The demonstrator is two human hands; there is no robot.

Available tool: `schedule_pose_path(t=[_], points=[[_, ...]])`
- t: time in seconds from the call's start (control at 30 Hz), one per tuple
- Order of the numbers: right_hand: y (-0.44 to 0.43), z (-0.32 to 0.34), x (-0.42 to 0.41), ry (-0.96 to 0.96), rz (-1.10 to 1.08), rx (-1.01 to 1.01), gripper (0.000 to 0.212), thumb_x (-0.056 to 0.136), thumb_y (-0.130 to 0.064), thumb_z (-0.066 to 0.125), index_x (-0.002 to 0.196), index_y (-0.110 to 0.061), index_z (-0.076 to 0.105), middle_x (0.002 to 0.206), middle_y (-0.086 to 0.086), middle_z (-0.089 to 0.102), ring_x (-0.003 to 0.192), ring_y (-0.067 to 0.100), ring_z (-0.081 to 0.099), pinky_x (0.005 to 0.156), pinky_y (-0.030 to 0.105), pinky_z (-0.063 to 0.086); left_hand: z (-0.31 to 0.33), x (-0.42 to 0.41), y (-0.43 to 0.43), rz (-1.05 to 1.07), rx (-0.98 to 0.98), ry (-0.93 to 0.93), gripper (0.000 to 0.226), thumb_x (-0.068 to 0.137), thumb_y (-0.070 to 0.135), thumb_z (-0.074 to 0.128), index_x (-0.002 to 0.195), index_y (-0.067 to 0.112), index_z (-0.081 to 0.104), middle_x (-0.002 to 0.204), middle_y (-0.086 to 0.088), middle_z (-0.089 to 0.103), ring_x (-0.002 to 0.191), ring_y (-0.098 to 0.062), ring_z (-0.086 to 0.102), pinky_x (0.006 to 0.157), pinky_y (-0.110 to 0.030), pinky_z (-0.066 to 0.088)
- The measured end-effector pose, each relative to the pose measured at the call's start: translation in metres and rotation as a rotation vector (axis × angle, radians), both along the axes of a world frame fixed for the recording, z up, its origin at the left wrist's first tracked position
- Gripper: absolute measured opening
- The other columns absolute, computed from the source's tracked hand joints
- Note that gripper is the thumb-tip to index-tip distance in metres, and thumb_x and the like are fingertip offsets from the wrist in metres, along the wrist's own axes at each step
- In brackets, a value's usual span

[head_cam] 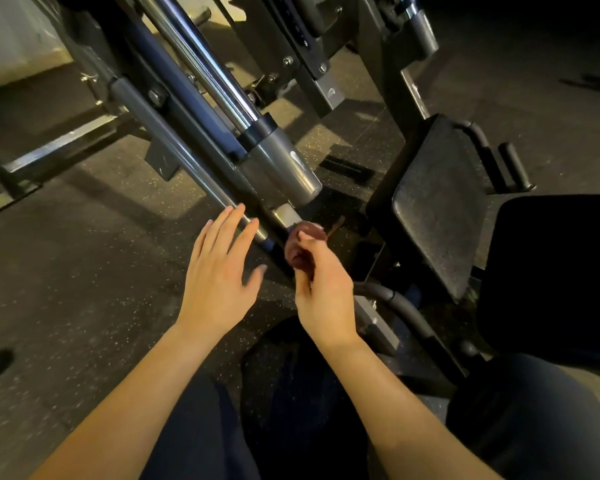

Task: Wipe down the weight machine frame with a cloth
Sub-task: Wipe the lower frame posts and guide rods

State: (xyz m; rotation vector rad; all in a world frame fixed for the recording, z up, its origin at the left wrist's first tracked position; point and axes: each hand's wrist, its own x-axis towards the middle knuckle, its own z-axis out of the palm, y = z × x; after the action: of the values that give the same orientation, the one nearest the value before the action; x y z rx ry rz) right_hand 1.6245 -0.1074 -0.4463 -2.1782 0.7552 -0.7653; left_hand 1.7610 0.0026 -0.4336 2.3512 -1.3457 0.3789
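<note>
Underfoot, the dark rubber gym floor with pale speckles (84,271) fills most of the view. Across it slants the grey steel weight machine frame (174,147), its painted tubes running from upper left toward the centre, with a shiny chrome guide rod (205,60) ending in a grey cylindrical sleeve (284,168). To the right sits a black textured seat pad (437,209) with black foam-covered handles (513,164) beyond it. The left hand (219,268) is spread flat, fingers straight, its fingertips at the lower end of a frame tube and holding nothing. The right hand (323,289) pinches a small bunched dark reddish-brown cloth (302,244), pressed just beside the frame's lower end.
</note>
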Motion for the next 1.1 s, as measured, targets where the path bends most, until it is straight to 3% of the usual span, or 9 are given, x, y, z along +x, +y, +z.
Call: schedule_pose_path(t=[0.07,0.17,0.27,0.37,0.47,0.57,0.73,0.93,1.1], points=[[-0.001,-0.021,0.001,0.165,0.052,-0.138,0.063,0.09,-0.008,0.072,0.147,-0.019,0.049,0.155,0.0,0.047,0.143,0.013,0.043,0.121,0.033,0.033,0.001,0.001,0.004,-0.014,0.0,0.01,0.067,0.091,0.027,0.074,0.151,0.013,0.046,0.165,-0.008,0.031,0.156,-0.021,0.02,0.127,-0.042,0.016],[-0.003,-0.045,-0.028,0.277,-0.02,-0.065,0.067,0.093,-0.004,0.066,0.154,-0.021,0.042,0.161,0.0,0.038,0.145,0.018,0.041,0.122,0.033,0.028,-0.001,0.004,0.007,-0.024,0.0,0.033,0.062,0.093,0.026,0.072,0.149,0.012,0.049,0.164,-0.006,0.033,0.155,-0.019,0.022,0.126,-0.04,0.016],[-0.004,-0.044,-0.05,0.318,-0.082,-0.007,0.049,0.099,-0.006,0.057,0.144,-0.022,0.051,0.145,0.001,0.058,0.131,0.02,0.057,0.113,0.033,0.045,-0.005,-0.001,0.005,-0.052,0.012,0.027,0.058,0.093,0.025,0.072,0.146,0.012,0.053,0.162,-0.007,0.036,0.153,-0.021,0.026,0.125,-0.04,0.018],[-0.012,-0.012,-0.044,0.123,-0.196,0.147,0.022,0.102,-0.019,0.056,0.121,-0.029,0.052,0.107,-0.011,0.064,0.1,0.007,0.065,0.086,0.022,0.054,-0.006,-0.006,-0.003,-0.043,0.016,0.005,0.057,0.09,0.026,0.076,0.143,0.014,0.057,0.155,-0.006,0.043,0.148,-0.023,0.034,0.122,-0.039,0.02],[-0.033,0.022,-0.025,-0.135,-0.293,0.25,0.022,0.102,-0.019,0.058,0.121,-0.027,0.053,0.109,-0.018,0.059,0.094,-0.008,0.056,0.085,0.013,0.045,-0.004,-0.008,-0.01,0.008,-0.006,0.01,0.062,0.087,0.031,0.079,0.143,0.018,0.056,0.152,-0.006,0.045,0.145,-0.025,0.036,0.12,-0.042,0.024],[-0.055,0.036,0.003,-0.221,-0.123,0.307,0.025,0.102,-0.014,0.058,0.124,-0.024,0.054,0.109,-0.021,0.058,0.099,-0.016,0.055,0.083,0.009,0.049,-0.003,-0.009,-0.014,0.037,-0.037,0.025,0.063,0.085,0.032,0.08,0.142,0.017,0.056,0.151,-0.006,0.045,0.145,-0.025,0.036,0.12,-0.045,0.028],[-0.071,0.018,0.019,-0.012,0.198,0.209,0.025,0.101,-0.012,0.057,0.123,-0.024,0.054,0.117,-0.008,0.065,0.11,0.005,0.062,0.096,0.027,0.051,-0.005,-0.011,-0.012,0.064,-0.065,0.037,0.06,0.086,0.032,0.079,0.14,0.016,0.058,0.15,-0.006,0.045,0.144,-0.024,0.037,0.118,-0.042,0.027],[-0.089,-0.007,-0.035,0.3,0.179,0.151,0.023,0.101,-0.013,0.058,0.114,-0.03,0.051,0.102,-0.01,0.063,0.09,0.0,0.059,0.082,0.028,0.046,-0.008,-0.019,-0.019,0.052,-0.058,0.03,0.057,0.086,0.033,0.078,0.138,0.016,0.061,0.145,-0.005,0.051,0.14,-0.023,0.042,0.12,-0.039,0.024],[-0.086,0.025,-0.04,0.501,0.153,0.124,0.025,0.1,-0.015,0.055,0.122,-0.026,0.051,0.105,-0.001,0.065,0.095,0.019,0.064,0.086,0.043,0.057,-0.005,-0.032,-0.035,-0.062,0.007,-0.025,0.052,0.088,0.033,0.076,0.135,0.017,0.062,0.141,-0.004,0.056,0.137,-0.02,0.044,0.12,-0.033,0.014]])
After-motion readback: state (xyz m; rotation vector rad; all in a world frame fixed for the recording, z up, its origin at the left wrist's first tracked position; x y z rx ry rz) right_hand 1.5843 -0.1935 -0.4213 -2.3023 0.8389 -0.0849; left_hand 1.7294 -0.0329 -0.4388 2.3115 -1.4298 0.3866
